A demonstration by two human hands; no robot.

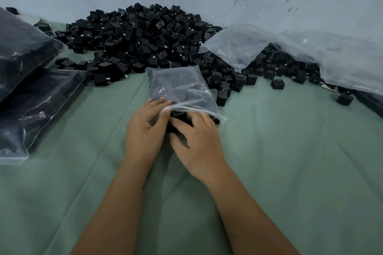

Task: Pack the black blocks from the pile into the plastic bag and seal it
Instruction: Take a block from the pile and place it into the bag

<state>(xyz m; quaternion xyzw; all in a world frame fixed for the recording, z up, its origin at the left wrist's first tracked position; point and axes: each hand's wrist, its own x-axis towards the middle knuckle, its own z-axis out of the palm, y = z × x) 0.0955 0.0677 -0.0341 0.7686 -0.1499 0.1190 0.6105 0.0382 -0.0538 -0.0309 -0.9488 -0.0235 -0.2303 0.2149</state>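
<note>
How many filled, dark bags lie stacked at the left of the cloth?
2 show plainly: one upper bag at the far left, one lower bag in front of it. More may lie hidden beneath or beyond the frame edge.

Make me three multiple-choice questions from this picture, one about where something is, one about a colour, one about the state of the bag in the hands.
1. Where do the filled bags lie?
A. left of the hands
B. on top of the pile
C. against the right wall

2. What colour is the cloth?
A. red
B. pale green
C. yellow

3. How is the mouth of the bag in the hands?
A. sealed flat
B. tied in a knot
C. open, held up

Answers:
1 A: the dark packed bags are stacked at the left edge.
2 B: the cloth under everything is pale green.
3 C: the left hand lifts the bag's edge while the right hand works blocks at the opening.
</note>
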